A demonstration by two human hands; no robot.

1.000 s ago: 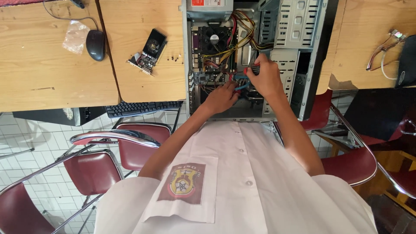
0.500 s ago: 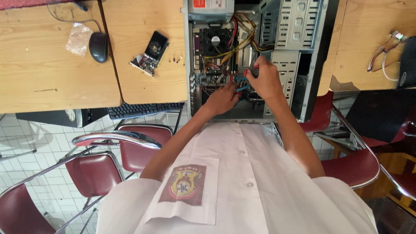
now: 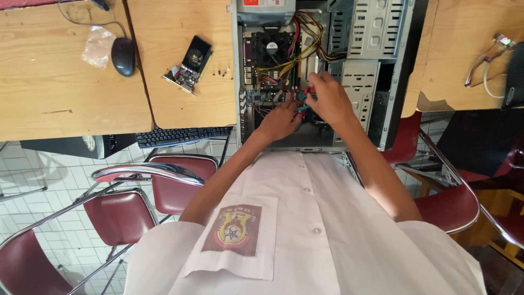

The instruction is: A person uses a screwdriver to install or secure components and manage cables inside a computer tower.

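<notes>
1. The wooden desk [image 3: 65, 93] fills the picture from 9 to 12 o'clock; a second desk [image 3: 464, 49] is at 2 o'clock.
2. The open computer case [image 3: 322, 71] lies at 12 o'clock between the two desks, its inside facing up. It shows a black cooler fan [image 3: 271, 46], yellow and red cables [image 3: 303, 41] and a grey metal drive cage [image 3: 376, 33].
3. Dark red chairs [image 3: 174, 186] with chrome frames stand at 7 to 8 o'clock, and one more chair [image 3: 447, 205] at 4 o'clock.
4. A black keyboard [image 3: 180, 135] sits on a tray under the desk edge, at 10 o'clock.
5. A loose expansion card [image 3: 188, 64] with a small fan lies on the desk at 11 o'clock, just left of the case. A black mouse [image 3: 123, 55] is farther left, beside a clear plastic bag [image 3: 98, 46].
6. The left hand [image 3: 279, 119] and the right hand [image 3: 327, 98] meet inside the case at 12 o'clock.
7. Between them is a small red and blue connector [image 3: 303, 98]. The fingers of both hands are closed narrowly around it and hide most of it; I cannot tell what it is plugged into.
</notes>
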